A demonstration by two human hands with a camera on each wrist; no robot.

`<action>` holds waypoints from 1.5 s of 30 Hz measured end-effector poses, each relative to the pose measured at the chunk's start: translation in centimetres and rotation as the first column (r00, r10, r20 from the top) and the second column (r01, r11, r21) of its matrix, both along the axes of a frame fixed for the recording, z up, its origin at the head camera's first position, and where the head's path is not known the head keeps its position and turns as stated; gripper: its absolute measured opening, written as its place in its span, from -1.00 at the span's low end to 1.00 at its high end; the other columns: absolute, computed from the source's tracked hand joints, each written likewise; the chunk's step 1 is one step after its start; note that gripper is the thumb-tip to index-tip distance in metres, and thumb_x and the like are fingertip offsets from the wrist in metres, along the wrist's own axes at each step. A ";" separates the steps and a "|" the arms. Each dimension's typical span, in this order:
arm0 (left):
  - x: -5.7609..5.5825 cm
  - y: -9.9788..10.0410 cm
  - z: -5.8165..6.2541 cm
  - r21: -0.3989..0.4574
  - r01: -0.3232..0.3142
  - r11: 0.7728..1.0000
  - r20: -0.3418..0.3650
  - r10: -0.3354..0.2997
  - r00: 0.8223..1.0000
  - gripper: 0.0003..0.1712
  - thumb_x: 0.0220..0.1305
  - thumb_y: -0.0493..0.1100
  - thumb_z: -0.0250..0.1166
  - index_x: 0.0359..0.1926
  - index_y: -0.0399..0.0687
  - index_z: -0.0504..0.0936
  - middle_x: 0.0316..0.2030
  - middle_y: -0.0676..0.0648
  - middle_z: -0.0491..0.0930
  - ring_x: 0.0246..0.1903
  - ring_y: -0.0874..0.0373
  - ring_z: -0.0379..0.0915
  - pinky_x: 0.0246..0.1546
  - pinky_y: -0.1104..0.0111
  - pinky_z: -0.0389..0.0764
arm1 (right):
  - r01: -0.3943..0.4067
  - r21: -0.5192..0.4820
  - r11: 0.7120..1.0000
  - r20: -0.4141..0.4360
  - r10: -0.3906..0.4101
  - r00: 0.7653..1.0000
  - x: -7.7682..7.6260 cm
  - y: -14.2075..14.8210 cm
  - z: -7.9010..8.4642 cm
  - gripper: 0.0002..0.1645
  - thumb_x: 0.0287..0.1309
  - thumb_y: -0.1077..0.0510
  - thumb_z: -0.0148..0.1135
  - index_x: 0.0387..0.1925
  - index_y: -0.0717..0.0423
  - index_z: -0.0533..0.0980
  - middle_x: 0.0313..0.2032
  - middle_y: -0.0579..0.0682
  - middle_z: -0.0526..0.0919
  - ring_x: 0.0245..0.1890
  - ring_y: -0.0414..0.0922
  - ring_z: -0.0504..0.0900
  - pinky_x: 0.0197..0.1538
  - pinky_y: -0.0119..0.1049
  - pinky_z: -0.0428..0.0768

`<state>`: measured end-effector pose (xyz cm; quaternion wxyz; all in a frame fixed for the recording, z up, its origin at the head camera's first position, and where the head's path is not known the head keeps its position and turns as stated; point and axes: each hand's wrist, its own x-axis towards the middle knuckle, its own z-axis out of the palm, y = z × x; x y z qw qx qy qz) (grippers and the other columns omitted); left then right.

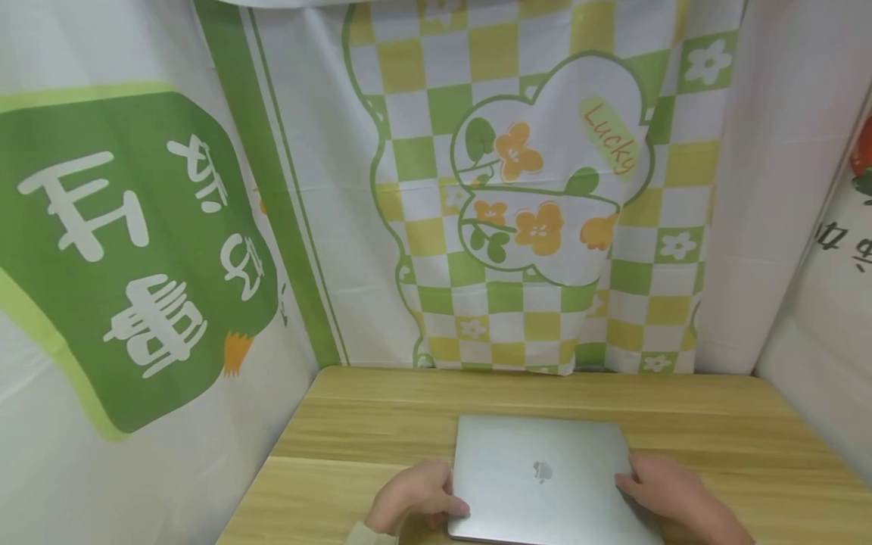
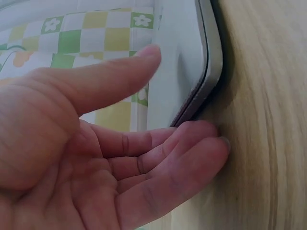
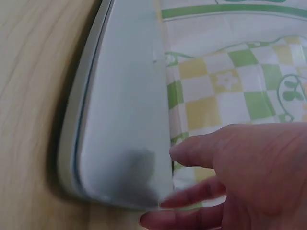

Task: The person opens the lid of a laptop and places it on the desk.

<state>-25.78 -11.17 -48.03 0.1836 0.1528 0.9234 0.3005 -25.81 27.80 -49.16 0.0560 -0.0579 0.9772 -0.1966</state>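
A closed silver laptop (image 1: pixel 538 473) with an apple logo on its lid lies on the wooden table. My left hand (image 1: pixel 425 492) is at its left edge. In the left wrist view, the left thumb (image 2: pixel 115 81) stands apart over the lid, casting a faint shadow, while loosely bent fingers (image 2: pixel 177 167) are at the laptop's rim. At the opposite edge is my right hand (image 1: pixel 664 484). The right wrist view shows its thumb (image 3: pixel 196 149) and fingers (image 3: pixel 187 218) spread beside the lid's corner, with a shadow on the lid. Whether the right fingertips touch the rim I cannot tell.
The wooden table (image 1: pixel 361 409) runs back to a hanging cloth (image 1: pixel 436 250) with green and yellow checks. White printed cloths enclose the left side (image 1: pixel 157 250) and the right side (image 1: pixel 824 318).
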 end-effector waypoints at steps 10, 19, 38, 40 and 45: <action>0.3 -0.4 0.1 -0.038 0.049 0.998 -0.035 -0.051 0.998 -0.60 0.15 0.06 0.41 -0.65 -0.07 0.57 -0.76 -0.01 0.53 -0.75 0.19 0.42 -0.67 0.41 0.46 | -0.031 0.054 0.998 -0.029 0.033 0.999 0.3 -1.7 1.1 -0.77 0.22 -0.03 0.27 -0.45 -0.04 0.48 -0.62 -0.16 0.44 -0.60 -0.20 0.36 -0.55 -0.34 0.31; 0.6 -0.5 0.2 -0.081 0.085 0.993 -0.124 -0.095 0.988 -0.59 0.21 0.12 0.34 -0.61 -0.04 0.53 -0.75 0.17 0.32 -0.75 0.33 0.19 -0.71 0.48 0.30 | -0.181 0.027 0.983 -0.080 0.183 0.980 0.4 -3.2 1.1 -0.78 0.23 -0.06 0.26 -0.49 -0.13 0.50 -0.65 -0.26 0.45 -0.66 -0.30 0.34 -0.59 -0.40 0.34; 1.2 -1.0 -1.0 -0.176 0.142 0.974 -0.355 -0.197 0.914 -0.35 0.28 0.24 0.23 0.18 -0.11 0.49 0.08 -0.15 0.53 0.06 0.02 0.47 0.12 0.16 0.57 | -0.438 0.026 0.899 -0.194 0.434 0.880 1.7 -6.5 2.0 -0.75 0.29 -0.02 0.21 -0.53 -0.16 0.47 -0.64 -0.36 0.37 -0.64 -0.42 0.23 -0.55 -0.46 0.31; 1.3 -1.2 -1.0 -0.175 0.148 0.973 -0.359 -0.203 0.911 -0.34 0.29 0.25 0.22 0.20 -0.11 0.46 0.11 -0.14 0.51 0.10 0.02 0.45 0.15 0.16 0.55 | -0.469 0.044 0.882 -0.191 0.468 0.863 2.0 -6.9 2.0 -0.75 0.30 -0.02 0.20 -0.51 -0.14 0.47 -0.62 -0.36 0.38 -0.63 -0.42 0.25 -0.54 -0.46 0.32; 1.7 -1.7 -1.1 -0.172 0.158 0.972 -0.350 -0.210 0.913 -0.27 0.31 0.30 0.17 0.27 -0.12 0.40 0.18 -0.14 0.45 0.17 0.02 0.40 0.20 0.15 0.52 | -0.512 0.074 0.856 -0.159 0.517 0.841 2.6 -7.8 1.7 -0.75 0.30 -0.01 0.20 -0.51 -0.14 0.44 -0.60 -0.38 0.34 -0.62 -0.42 0.23 -0.53 -0.49 0.32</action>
